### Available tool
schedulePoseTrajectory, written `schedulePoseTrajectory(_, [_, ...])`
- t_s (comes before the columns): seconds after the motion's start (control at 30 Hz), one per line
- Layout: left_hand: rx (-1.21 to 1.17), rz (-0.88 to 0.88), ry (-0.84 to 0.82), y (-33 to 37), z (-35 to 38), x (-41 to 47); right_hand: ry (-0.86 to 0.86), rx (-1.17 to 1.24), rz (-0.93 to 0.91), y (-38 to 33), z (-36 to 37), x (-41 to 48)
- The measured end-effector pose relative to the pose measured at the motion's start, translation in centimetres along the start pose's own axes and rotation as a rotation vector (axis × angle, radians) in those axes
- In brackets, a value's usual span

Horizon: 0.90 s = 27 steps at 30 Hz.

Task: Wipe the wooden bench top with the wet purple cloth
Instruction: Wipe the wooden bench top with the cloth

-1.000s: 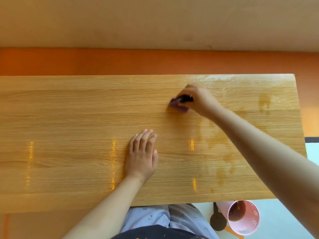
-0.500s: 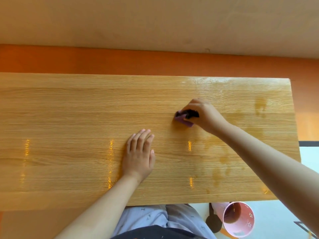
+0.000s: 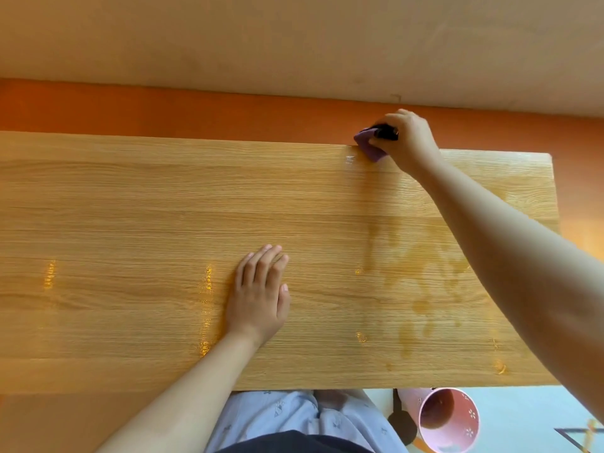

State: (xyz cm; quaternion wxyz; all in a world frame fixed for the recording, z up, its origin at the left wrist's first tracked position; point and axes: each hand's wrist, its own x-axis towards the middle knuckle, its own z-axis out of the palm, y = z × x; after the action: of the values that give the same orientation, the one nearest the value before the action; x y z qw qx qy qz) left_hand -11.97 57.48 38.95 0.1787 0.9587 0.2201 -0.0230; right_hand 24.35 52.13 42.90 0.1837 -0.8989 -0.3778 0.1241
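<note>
The right hand (image 3: 407, 142) is seen curled closed around a bunched purple cloth (image 3: 368, 146), the fingers folded over a dark fold of it while a soft, blunt purple corner protrudes to the left; the cloth is pressed against the far edge of the wooden bench top (image 3: 137, 204), toward its right end, with the hand partly overhanging the orange floor (image 3: 196, 112) beyond; the bare right forearm is stretched diagonally across the board's right portion. The left hand (image 3: 260, 297) is laid flat and open, palm down, fingers together and extended, nothing held, near the middle of the board toward the near edge. The bench top is shown as a long rectangular slab of pale, straight-grained wood with a smooth, slightly glossy finish; darker damp blotches and streaks are spread over its right part, and small bright orange glints are caught in rows nearer the front. Below the near edge, light blue patterned fabric is visible on the person's lap; to its right, a pink cylindrical bucket (image 3: 449, 420) with small white flower marks is seen standing on a pale floor, its mouth open to the camera.
</note>
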Motion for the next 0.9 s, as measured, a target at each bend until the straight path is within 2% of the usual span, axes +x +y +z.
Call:
schedulePoseTrajectory(0.13, [-0.006, 0.009, 0.009, 0.0, 0.0, 0.1, 0.017, 0.008, 0.004, 0.3, 0.1, -1.2])
schedulePoseTrajectory(0.2, [-0.003, 0.014, 0.017, 0.0, 0.0, 0.1, -0.029, 0.026, -0.026, 0.1, 0.1, -3.5])
schedulePoseTrajectory(0.47, [-0.010, 0.015, 0.038, 0.3, -0.2, 0.2, -0.398, 0.160, -0.227, -0.5, 1.1, -20.7])
schedulePoseTrajectory(0.6, [-0.005, 0.000, 0.026, 0.4, -0.2, 0.1, -0.542, 0.137, -0.356, -0.3, 1.5, -22.7])
schedulePoseTrajectory(0.67, [0.005, -0.009, 0.021, 0.4, -0.2, 0.2, -0.502, 0.124, -0.354, -0.1, 1.1, -20.1])
schedulePoseTrajectory(0.8, [0.016, -0.019, 0.037, 0.5, -0.1, 0.2, -0.269, 0.055, -0.320, 0.3, 0.0, -11.4])
schedulePoseTrajectory(0.9, [0.038, -0.023, 0.033, 0.5, -0.1, 0.1, -0.101, 0.005, -0.209, 0.6, -0.2, -4.9])
